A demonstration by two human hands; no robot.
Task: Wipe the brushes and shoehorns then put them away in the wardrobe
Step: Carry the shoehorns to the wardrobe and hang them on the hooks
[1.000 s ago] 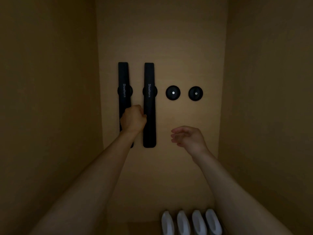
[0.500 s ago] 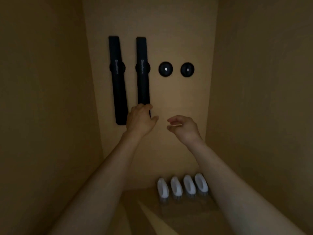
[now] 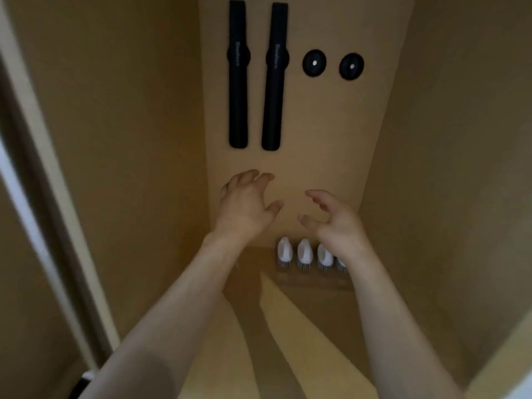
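Observation:
Two long black shoehorns hang side by side on the wardrobe's back wall, the left shoehorn and the right shoehorn, each on a round black mount. Several white brushes stand in a row on the wardrobe floor against the back wall; the rightmost is partly hidden by my right wrist. My left hand hovers below the shoehorns with fingers spread and relaxed, holding nothing. My right hand hovers above the brushes, fingers loosely curved, also empty.
Two empty round black mounts sit on the back wall right of the shoehorns. Tan side walls close in on both sides. The wardrobe's door frame runs down the left edge.
My left hand has let go of the right shoehorn and dropped below both. Both hands have lowered and opened. The camera has tilted down, showing more of the floor and brushes.

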